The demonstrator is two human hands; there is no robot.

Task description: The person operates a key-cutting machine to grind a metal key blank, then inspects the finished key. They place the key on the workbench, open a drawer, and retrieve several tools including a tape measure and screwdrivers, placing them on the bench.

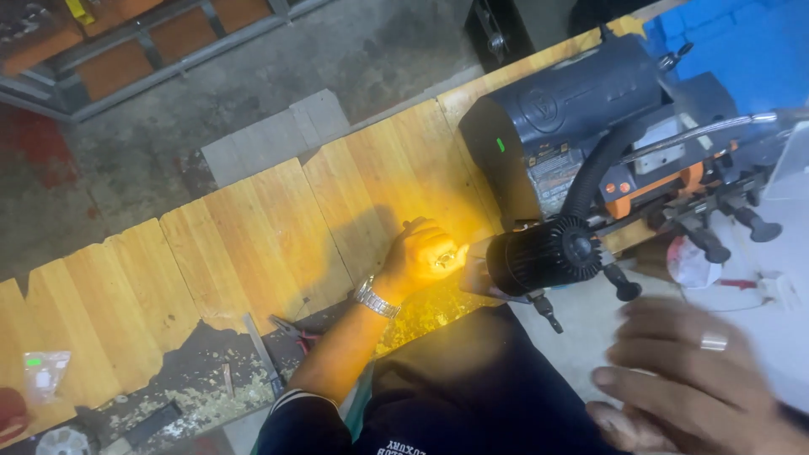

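Head view: orange-and-white label (554, 177) on grey machine (556, 118).

Left hand at the lamp-lit machine, right hand blurred in front

The left hand (419, 253), a metal watch (376, 298) on its wrist, is closed around a small shiny object (447, 255) too bright to identify, held just beside the black finned lamp head (543, 255) of a dark grey bench machine (573, 126) with orange parts. The right hand (699, 379), blurred and wearing a ring (714, 341), hovers low right with fingers spread, holding nothing. Yellow wooden planks (253, 236) cover the bench; pliers (295, 331) lie amid metal filings (425, 307) near the left forearm.
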